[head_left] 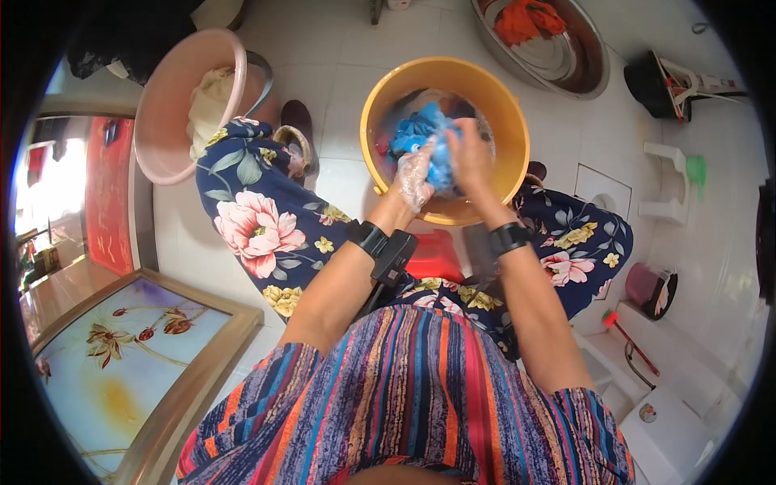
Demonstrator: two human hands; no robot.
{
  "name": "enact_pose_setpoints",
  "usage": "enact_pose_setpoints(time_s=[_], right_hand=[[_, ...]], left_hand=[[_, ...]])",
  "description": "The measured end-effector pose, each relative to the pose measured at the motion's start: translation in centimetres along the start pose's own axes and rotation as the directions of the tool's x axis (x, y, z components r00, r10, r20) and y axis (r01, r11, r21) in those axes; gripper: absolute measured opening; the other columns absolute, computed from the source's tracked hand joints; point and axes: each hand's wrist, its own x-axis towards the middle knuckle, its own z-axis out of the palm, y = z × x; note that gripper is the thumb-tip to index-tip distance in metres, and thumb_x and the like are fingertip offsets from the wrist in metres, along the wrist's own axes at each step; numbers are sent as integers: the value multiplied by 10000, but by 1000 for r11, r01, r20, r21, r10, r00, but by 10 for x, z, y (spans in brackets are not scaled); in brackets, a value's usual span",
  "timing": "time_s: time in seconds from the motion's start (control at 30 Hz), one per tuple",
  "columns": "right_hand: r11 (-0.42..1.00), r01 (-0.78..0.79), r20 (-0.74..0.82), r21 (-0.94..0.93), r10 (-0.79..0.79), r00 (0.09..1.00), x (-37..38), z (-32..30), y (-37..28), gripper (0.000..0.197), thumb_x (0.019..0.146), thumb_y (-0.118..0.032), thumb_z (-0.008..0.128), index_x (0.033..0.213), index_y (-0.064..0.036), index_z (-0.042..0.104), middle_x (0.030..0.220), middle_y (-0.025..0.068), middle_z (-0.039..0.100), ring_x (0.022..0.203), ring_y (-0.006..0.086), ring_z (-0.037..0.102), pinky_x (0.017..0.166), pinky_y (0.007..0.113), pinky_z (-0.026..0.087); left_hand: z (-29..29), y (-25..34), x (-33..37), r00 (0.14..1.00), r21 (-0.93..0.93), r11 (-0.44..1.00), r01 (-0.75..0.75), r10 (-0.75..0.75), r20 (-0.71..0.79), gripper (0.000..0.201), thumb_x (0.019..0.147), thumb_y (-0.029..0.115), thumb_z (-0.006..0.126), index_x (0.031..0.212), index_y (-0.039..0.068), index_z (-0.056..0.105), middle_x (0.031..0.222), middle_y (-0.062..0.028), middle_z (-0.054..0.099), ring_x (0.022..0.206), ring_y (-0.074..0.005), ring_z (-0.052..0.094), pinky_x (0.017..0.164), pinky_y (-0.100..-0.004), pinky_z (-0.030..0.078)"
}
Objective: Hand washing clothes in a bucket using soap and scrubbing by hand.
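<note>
A yellow bucket [515, 137] stands in front of me with water and soaking cloth in it. Over the bucket is a bunched blue cloth [420, 128], wet and crumpled. My left hand [415, 179], coated in white suds, is closed on the near side of this cloth. My right hand [472, 162] presses against the cloth's right side. Motion smears its fingers, so their grip cannot be made out. Darker cloth in the water is partly hidden by my hands.
A pink tub [234, 61] with cream cloth [208, 109] stands at the left. A metal basin [594, 48] holding orange cloth [527, 20] is at the far right. Below the bucket is a red plastic object [435, 255]. A white stool [667, 179] lies right, a framed panel [234, 335] left.
</note>
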Motion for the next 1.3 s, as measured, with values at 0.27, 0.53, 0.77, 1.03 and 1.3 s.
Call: enact_pose_setpoints(time_s=[0.27, 0.53, 0.77, 1.03, 1.3], right_hand=[[977, 208, 19, -45, -207, 978, -51, 25, -58, 250, 808, -370, 558, 862, -126, 543, 622, 181, 598, 609, 378, 598, 543, 490, 460], [975, 54, -51, -216, -66, 997, 13, 18, 23, 293, 856, -354, 522, 835, -65, 564, 681, 216, 594, 661, 375, 598, 599, 439, 470], [692, -229, 70, 685, 251, 966, 31, -45, 73, 290, 850, -287, 589, 875, 2, 592, 772, 28, 569, 736, 117, 505, 685, 283, 427], [821, -199, 455, 535, -81, 887, -21, -33, 60, 737, 745, -337, 707, 1316, -31, 356, 1231, 144, 460, 1126, 223, 445, 972, 306, 329], [325, -423, 412, 846, 106, 905, 6, -67, 62, 395, 766, -186, 692, 1097, -14, 562, 1024, 90, 571, 910, 162, 554, 773, 271, 471]], left_hand=[[-85, -36, 56, 962, -255, 963, 84, -12, 272, 322, 909, 337, 414, 987, 69, 573, 947, -103, 626, 870, -242, 609, 797, -372, 499], [-29, -15, 22, 964, -152, 977, 150, -110, 243, 287, 901, 310, 449, 996, 74, 581, 950, -71, 636, 884, -216, 613, 808, -373, 502], [4, 61, -14, 994, 485, 874, 6, -57, 90, 460, 866, 395, 537, 1133, 22, 503, 1057, -91, 577, 959, -229, 571, 819, -407, 482], [10, 45, -16, 889, 247, 967, 64, -168, 425, 445, 857, 313, 566, 1183, 24, 474, 1089, -105, 570, 1010, -213, 555, 885, -381, 449], [-2, 70, -5, 917, 741, 572, -351, 371, 147, 552, 706, 177, 744, 1118, -69, 472, 932, -143, 614, 836, -206, 598, 767, -298, 495]])
